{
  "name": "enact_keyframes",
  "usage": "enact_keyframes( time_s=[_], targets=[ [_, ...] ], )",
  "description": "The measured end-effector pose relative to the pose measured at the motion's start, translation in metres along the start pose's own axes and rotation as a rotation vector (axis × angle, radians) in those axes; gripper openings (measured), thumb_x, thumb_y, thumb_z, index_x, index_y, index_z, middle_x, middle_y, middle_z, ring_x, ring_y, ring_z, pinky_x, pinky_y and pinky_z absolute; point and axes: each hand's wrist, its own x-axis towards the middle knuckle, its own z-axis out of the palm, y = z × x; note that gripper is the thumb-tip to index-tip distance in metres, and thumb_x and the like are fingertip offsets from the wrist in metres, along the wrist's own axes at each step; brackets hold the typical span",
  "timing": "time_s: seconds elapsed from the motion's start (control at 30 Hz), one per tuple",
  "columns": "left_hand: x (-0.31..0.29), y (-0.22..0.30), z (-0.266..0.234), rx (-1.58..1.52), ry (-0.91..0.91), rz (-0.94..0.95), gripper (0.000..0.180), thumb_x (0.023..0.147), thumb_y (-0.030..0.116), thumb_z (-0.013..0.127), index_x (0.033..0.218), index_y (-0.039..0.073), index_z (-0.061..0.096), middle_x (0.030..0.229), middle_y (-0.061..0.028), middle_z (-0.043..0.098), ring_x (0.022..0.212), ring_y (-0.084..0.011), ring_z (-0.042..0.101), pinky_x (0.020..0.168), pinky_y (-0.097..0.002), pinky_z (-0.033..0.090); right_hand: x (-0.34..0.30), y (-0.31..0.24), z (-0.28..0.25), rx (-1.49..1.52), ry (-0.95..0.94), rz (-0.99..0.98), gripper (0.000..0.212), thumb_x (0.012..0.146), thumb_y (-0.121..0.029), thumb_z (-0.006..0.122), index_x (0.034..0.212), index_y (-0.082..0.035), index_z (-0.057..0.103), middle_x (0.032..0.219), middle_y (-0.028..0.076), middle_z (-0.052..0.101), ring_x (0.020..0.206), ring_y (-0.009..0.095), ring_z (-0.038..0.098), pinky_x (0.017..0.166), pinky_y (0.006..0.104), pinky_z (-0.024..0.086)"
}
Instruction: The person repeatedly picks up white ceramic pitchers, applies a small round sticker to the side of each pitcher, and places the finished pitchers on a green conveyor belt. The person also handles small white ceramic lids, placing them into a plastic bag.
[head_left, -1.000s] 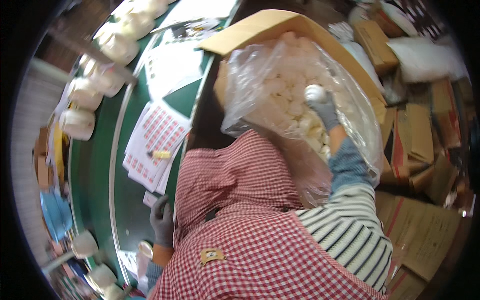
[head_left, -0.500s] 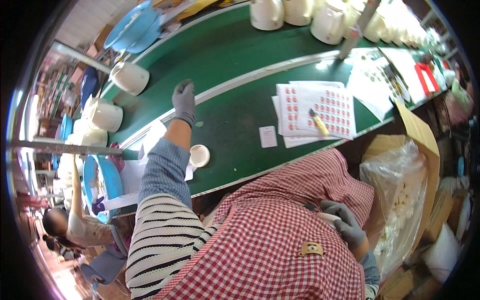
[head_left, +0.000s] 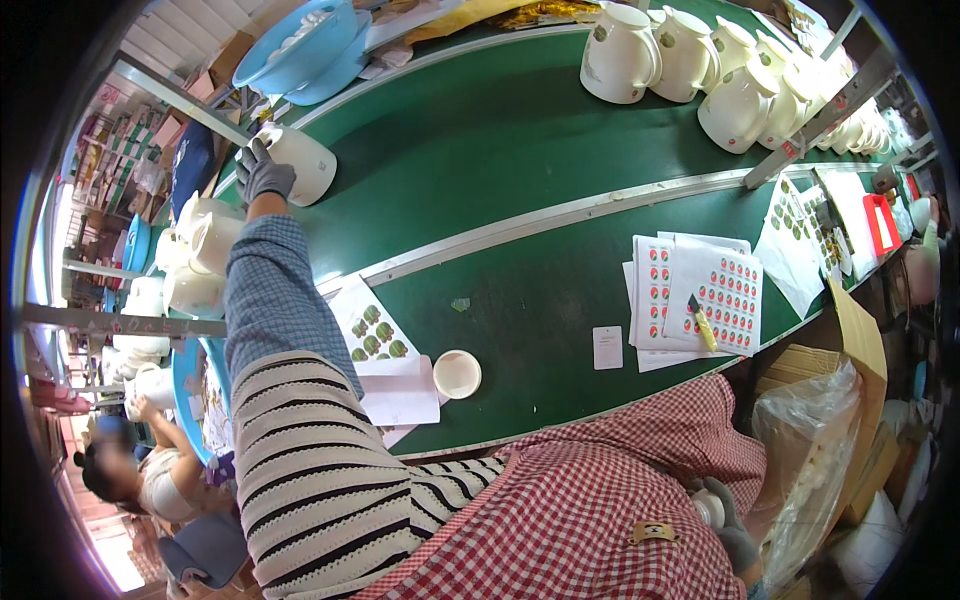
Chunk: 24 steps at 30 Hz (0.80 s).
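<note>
My left hand (head_left: 266, 178), in a grey glove, is stretched out to the far left. Its fingers are hooked over the mouth of a white jug (head_left: 314, 170) lying tilted on the green belt. Low at the right, my gloved right hand (head_left: 738, 545) holds a small white round lid (head_left: 709, 508) against the checked apron; part of its fingers is hidden. A white round cup-like piece (head_left: 457, 374) rests on the green bench, beside white paper (head_left: 398, 392) and a sheet of green printed stickers (head_left: 372, 325).
Several white jugs (head_left: 618, 60) stand at the back right; more (head_left: 215, 240) sit at the left. Sticker sheets (head_left: 690, 300) bear a yellow cutter (head_left: 704, 324). A small card (head_left: 607, 347) lies nearby. Blue basins (head_left: 300, 50), a metal post (head_left: 820, 115), a plastic-lined carton (head_left: 810, 410) and another person (head_left: 170, 470) surround the bench.
My left hand has reached farther left, from over the belt's edge to the white jug. The whole view has shifted, and my right hand stays low with the white lid.
</note>
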Motion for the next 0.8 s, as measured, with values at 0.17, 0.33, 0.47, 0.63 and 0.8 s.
enact_keyframes(
  time_s=[0.17, 0.33, 0.47, 0.63, 0.8],
  targets=[
    [0.029, -0.001, 0.013, 0.068, -0.483, 0.040, 0.091, 0.079, 0.031, 0.063, 0.157, 0.026, 0.016, 0.164, -0.0062, 0.019, 0.151, -0.0308, 0.016, 0.119, -0.0520, 0.010, -0.006, 0.009, -0.001, 0.059, 0.062, -0.064, 0.083, 0.086, -0.023, 0.073, 0.155, -0.021, 0.026, 0.148, 0.011, 0.041, 0.131, 0.018, 0.046, 0.111, 0.0305, 0.035],
    [-0.002, 0.001, 0.009, 0.096, -0.088, 0.018, 0.092, 0.080, 0.033, 0.065, 0.158, 0.027, 0.016, 0.163, -0.0062, 0.021, 0.150, -0.0303, 0.020, 0.119, -0.0537, 0.008, -0.026, 0.024, -0.021, 0.099, 0.201, -0.113, 0.078, 0.088, -0.024, 0.071, 0.153, -0.018, 0.028, 0.141, 0.012, 0.047, 0.126, 0.020, 0.050, 0.108, 0.0328, 0.039],
    [0.018, 0.012, -0.005, 0.140, -0.234, 0.084, 0.092, 0.077, 0.033, 0.066, 0.157, 0.028, 0.020, 0.163, -0.0041, 0.022, 0.148, -0.0280, 0.026, 0.120, -0.0539, 0.011, -0.044, 0.046, -0.057, 0.130, 0.297, -0.180, 0.074, 0.090, -0.025, 0.069, 0.152, -0.016, 0.030, 0.136, 0.012, 0.052, 0.122, 0.021, 0.054, 0.106, 0.0346, 0.042],
    [-0.005, 0.013, 0.022, 0.149, 0.165, 0.249, 0.046, 0.081, 0.031, 0.065, 0.126, 0.025, 0.060, 0.134, -0.0042, 0.057, 0.129, -0.0274, 0.050, 0.112, -0.0577, 0.025, -0.062, 0.094, -0.110, 0.232, 0.377, -0.237, 0.070, 0.092, -0.026, 0.067, 0.151, -0.013, 0.032, 0.129, 0.013, 0.059, 0.117, 0.022, 0.058, 0.103, 0.0369, 0.046],
    [-0.050, 0.015, 0.024, -0.096, 0.381, 0.604, 0.017, 0.084, 0.027, 0.065, 0.097, 0.018, 0.068, 0.104, -0.0042, 0.066, 0.102, -0.0274, 0.062, 0.087, -0.0447, 0.050, -0.025, 0.043, -0.014, 0.051, 0.489, -0.474, 0.077, 0.079, -0.023, 0.064, 0.149, -0.006, 0.035, 0.136, 0.013, 0.051, 0.121, 0.027, 0.051, 0.104, 0.0387, 0.042]
  ],
)
